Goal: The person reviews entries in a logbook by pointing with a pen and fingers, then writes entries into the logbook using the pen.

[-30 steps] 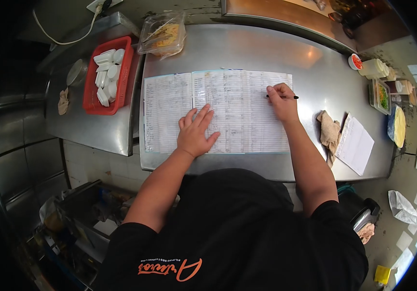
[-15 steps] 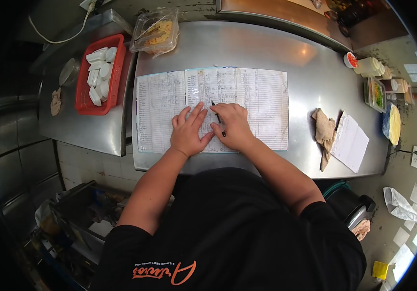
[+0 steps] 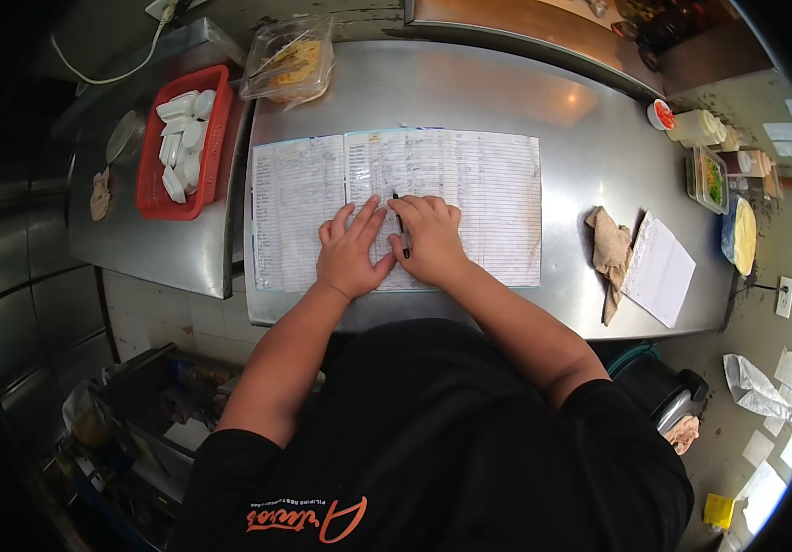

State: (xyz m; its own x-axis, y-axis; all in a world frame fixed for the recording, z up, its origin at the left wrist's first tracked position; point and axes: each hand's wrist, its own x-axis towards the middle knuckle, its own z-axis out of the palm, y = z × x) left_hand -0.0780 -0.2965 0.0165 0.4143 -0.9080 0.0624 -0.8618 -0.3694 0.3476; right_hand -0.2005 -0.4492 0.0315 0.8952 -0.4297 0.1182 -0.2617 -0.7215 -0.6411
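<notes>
An open ledger [image 3: 497, 202] with handwritten columns lies flat on the steel table [image 3: 368, 92]. My left hand [image 3: 352, 250] rests on its pages near the middle, fingers spread and holding nothing. Close beside it on the right, my right hand [image 3: 430, 241] holds a black pen [image 3: 401, 221] over the page. The pen's upper end points away from me, and part of it is covered by my fingers. The two thumbs are nearly touching.
A red basket [image 3: 147, 175] of white containers stands on the left counter. A clear food box [image 3: 299, 64] sits at the back left. To the right lie a brown cloth [image 3: 610, 248] and a notepad [image 3: 661, 271], with food containers [image 3: 709, 179] beyond.
My right hand has moved left with the pen, from the ledger's right page to beside my left hand. My left hand has stayed on the pages. The view has shifted slightly.
</notes>
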